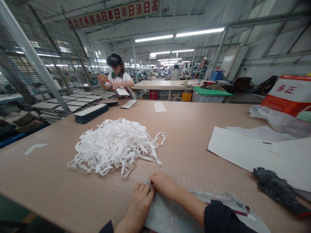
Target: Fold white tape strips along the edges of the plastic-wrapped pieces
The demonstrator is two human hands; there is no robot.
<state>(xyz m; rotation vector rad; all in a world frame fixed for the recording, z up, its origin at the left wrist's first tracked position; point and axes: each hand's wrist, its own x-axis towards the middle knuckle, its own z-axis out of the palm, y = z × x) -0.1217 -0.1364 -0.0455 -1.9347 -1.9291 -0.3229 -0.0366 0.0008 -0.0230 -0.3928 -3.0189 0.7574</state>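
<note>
My left hand (141,200) and my right hand (163,185) meet at the near edge of the table, fingers closed together. Between them they pinch a corner of a translucent plastic sheet (167,215), which spreads out under my right forearm; whether it is a bag I cannot tell. My fingers hide the gripped corner itself. Just beyond my hands lies a loose heap of white fabric strips (116,145), a few ends trailing toward me. Neither hand touches the heap.
White boards (252,149) and a dark glove (279,191) lie at right, near a red-and-white container (286,95). Stacked padded panels (91,113) sit at far left. A co-worker (119,77) stands across the table, holding a panel. A metal post (36,58) slants up at left.
</note>
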